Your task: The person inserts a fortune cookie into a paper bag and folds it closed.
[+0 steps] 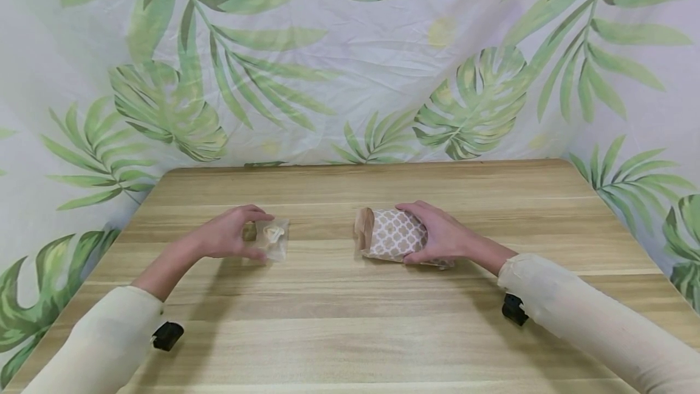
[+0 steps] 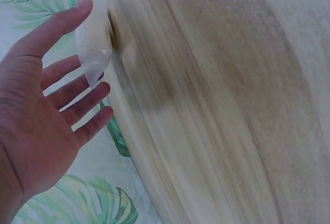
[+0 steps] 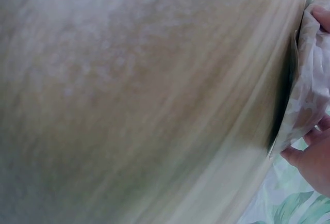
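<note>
My left hand (image 1: pixel 232 233) is around a small clear plastic bag (image 1: pixel 277 245) on the left of the table, thumb at its near edge and fingers at its far edge. Inside the bag lies a pale, looped thing (image 1: pixel 273 234); a small brownish piece (image 1: pixel 249 231) shows closer to the palm. In the left wrist view the thumb touches the bag (image 2: pixel 95 43), and an index fingertip is hidden behind it. My right hand (image 1: pixel 445 235) grips a brown-and-white patterned packet (image 1: pixel 396 236) in clear wrapping, with plain brown ends (image 1: pixel 364 228) at its left. The right wrist view shows this packet (image 3: pixel 308 84) side-on.
Both things are on or just above a wood-grain table (image 1: pixel 328 333). Behind it hangs a leaf-print cloth (image 1: pixel 372 78), which also runs down both sides. Black devices (image 1: pixel 168 336) are worn below the sleeves.
</note>
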A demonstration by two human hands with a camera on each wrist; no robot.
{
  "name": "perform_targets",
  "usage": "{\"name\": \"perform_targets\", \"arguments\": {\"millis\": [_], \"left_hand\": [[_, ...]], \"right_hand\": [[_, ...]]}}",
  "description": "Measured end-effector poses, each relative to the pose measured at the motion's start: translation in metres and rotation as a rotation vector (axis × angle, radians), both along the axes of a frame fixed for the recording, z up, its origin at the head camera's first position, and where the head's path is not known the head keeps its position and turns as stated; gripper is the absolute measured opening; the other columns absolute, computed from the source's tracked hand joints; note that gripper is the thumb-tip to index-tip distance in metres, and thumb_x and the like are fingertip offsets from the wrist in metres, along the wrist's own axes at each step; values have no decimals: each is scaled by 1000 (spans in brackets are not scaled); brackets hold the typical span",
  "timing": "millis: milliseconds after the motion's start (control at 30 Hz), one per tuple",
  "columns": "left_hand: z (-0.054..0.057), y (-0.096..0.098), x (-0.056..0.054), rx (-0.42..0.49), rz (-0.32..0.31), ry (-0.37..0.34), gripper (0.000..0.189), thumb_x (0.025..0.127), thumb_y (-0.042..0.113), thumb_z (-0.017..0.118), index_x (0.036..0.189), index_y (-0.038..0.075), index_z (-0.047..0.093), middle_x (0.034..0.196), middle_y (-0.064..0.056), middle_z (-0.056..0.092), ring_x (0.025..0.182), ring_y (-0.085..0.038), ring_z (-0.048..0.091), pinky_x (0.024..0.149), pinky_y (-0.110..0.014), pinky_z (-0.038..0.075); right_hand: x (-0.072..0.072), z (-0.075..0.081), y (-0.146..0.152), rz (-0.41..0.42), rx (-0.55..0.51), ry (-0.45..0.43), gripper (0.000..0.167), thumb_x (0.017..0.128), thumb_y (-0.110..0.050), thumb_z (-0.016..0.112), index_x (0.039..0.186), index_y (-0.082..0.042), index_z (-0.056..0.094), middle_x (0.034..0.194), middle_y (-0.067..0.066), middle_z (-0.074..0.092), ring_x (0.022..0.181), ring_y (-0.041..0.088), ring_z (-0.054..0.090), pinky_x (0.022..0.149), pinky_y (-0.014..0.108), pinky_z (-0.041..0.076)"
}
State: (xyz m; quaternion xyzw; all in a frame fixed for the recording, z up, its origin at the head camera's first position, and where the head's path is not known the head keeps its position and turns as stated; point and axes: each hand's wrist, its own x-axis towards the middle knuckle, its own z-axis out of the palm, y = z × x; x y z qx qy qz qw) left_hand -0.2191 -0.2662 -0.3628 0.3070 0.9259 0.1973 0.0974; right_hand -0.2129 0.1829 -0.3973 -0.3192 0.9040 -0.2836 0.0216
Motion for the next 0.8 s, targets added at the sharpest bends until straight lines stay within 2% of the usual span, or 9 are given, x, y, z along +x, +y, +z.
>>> {"name": "perform_targets", "arguments": {"millis": [267,500,800], "left_hand": [[-1,3,-2,-9,-19,-11,85,68,28,97,136,-10,61,136,-32,57,127,-52,54,104,-63,45],[-1,2,-3,1,-19,-12,81,71,28,95,135,-10,61,135,-32,59,126,-51,55,102,-63,46],[-2,4,-2,45,-22,30,74,74,29,92,132,-8,65,131,-28,63,123,-48,58,101,-62,47]], "right_hand": [[0,0,0,1,-4,-6,106,62,-36,96,150,0,47,132,16,61,120,35,60,105,56,49],[0,0,0,2,-5,-6,106,62,-34,96,150,0,48,134,17,60,122,36,59,106,56,48],[0,1,0,2,-14,-19,104,62,-33,96,149,-1,48,136,18,60,124,37,58,107,57,46]]}}
